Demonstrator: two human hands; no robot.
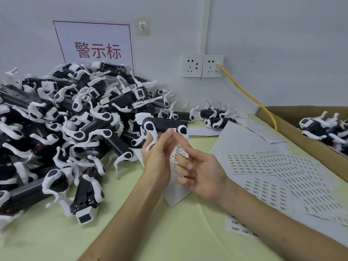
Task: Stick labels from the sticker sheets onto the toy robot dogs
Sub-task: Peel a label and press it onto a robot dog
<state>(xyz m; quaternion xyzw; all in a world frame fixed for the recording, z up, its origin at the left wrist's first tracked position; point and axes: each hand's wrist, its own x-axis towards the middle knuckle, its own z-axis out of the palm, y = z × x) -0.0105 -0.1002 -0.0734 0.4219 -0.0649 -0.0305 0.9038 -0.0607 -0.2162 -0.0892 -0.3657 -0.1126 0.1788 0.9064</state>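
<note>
Head view: the toy robot dog [163,125] is held up just right of the pile of dogs [66,119]. I judge it light, hard plastic with thin, fragile legs, so the black body is the hold. My left hand [158,157] clamps it from below. My right hand [199,170] presses one straight finger on the label [174,130], the rest curled and empty.

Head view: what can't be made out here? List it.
Head view only:
- Label on the held toy dog: print too small, fingertips cover part.
- Sticker sheets: text blurred.
- Sheet strip between the hands: whether the right hand grips it is hidden by its curled fingers.
- Dog pile: cut by left edge.
- Cardboard box: cut by right edge.
</note>
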